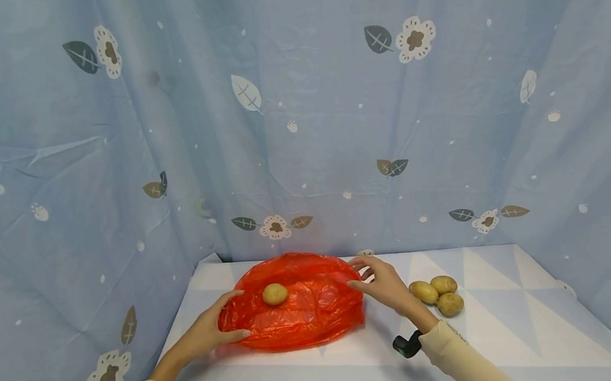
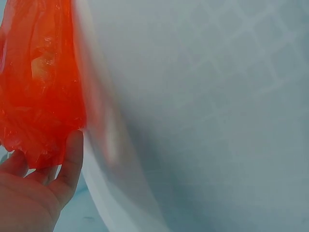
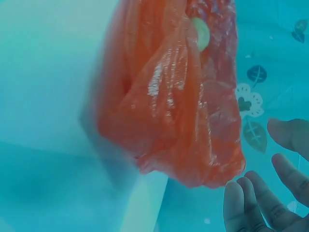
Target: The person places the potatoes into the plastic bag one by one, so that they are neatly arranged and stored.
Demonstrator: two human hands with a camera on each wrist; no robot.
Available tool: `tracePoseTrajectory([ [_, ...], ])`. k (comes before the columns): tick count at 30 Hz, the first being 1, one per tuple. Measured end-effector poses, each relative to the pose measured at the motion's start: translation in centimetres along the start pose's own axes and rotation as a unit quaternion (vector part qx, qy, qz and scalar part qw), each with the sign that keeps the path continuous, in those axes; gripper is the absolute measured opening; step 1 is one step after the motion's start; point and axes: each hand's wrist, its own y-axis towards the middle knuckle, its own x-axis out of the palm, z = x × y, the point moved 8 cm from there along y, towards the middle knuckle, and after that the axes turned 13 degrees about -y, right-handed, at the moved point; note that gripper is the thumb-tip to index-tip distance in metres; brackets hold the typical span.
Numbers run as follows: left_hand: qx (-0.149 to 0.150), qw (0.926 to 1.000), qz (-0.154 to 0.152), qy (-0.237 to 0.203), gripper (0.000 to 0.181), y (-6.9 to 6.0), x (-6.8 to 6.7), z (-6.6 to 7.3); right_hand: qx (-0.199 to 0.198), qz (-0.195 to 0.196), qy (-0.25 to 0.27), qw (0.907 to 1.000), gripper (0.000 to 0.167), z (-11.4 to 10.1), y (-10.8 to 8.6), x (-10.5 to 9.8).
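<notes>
A thin red plastic bag (image 1: 307, 319) lies spread wide on the table. One yellow potato (image 1: 275, 294) lies in its upper middle, bare in the head view and partly covered by a fold of film in the right wrist view. At the bag's left end my left hand (image 1: 208, 330) touches it, thumb in front and fingers behind, spread apart. My right hand (image 1: 382, 281) is at the other end with fingers spread; in the right wrist view its fingertips (image 3: 233, 191) are beside the bag's crumpled edge (image 3: 212, 169), and contact is hard to tell.
Three potatoes (image 1: 450, 304) sit clustered on the white and pale blue table (image 1: 518, 329), right of my right hand. Blue patterned curtains (image 1: 321, 121) hang behind and along both sides. Dark wrist devices (image 1: 407, 346) are on both arms.
</notes>
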Motion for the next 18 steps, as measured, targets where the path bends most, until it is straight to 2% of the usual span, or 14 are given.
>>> tracePoseTrajectory([
  [4, -0.006, 1.0000, 0.002, -0.006, 0.091, -0.1, 0.0, 0.1, 0.017, 0.008, 0.003, 0.9998, 0.045, 1.1, -1.0, -0.7],
  [8, -0.012, 0.9999, 0.001, -0.008, 0.090, -0.1, 0.1, 0.2, 0.011, 0.025, -0.017, 0.9995, 0.044, 1.9, -1.9, -1.5],
  [18, -0.019, 0.9998, 0.001, -0.003, 0.092, 0.1, 0.2, 0.0, 0.048, 0.041, -0.051, 0.9967, 0.042, 4.7, -3.7, -3.4],
])
